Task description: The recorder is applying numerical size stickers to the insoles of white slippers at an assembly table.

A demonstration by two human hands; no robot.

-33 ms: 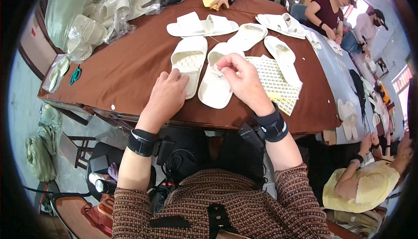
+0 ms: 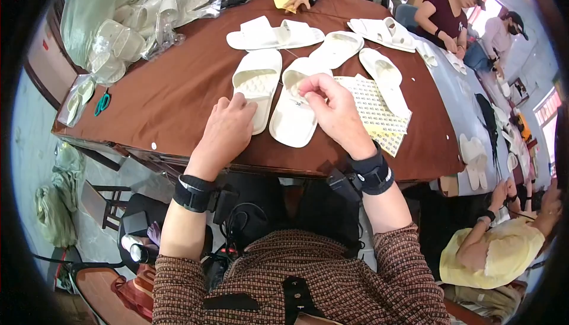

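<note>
Two white slippers lie side by side in front of me with their toes pointing away. On the left slipper (image 2: 262, 64) rests my left hand (image 2: 228, 125), its fingers curled over the slipper's left edge and insole. My right hand (image 2: 335, 109) is over the right slipper (image 2: 292, 128), thumb and forefinger pinched together near the strap. Whatever is between those fingertips is too small to make out. A small printed mark shows on that insole by the fingertips. Right of it lies a sheet of small printed stickers (image 2: 382, 120), yellowish at its lower part, partly under another slipper (image 2: 388, 88).
More white slippers (image 2: 275, 33) lie farther back on the brown-covered table (image 2: 178, 88). Bagged slippers (image 2: 118, 43) pile up at the far left, near teal scissors (image 2: 102, 104). Across the table a person's hands hold yellow paper (image 2: 283, 1). Other people work at the right.
</note>
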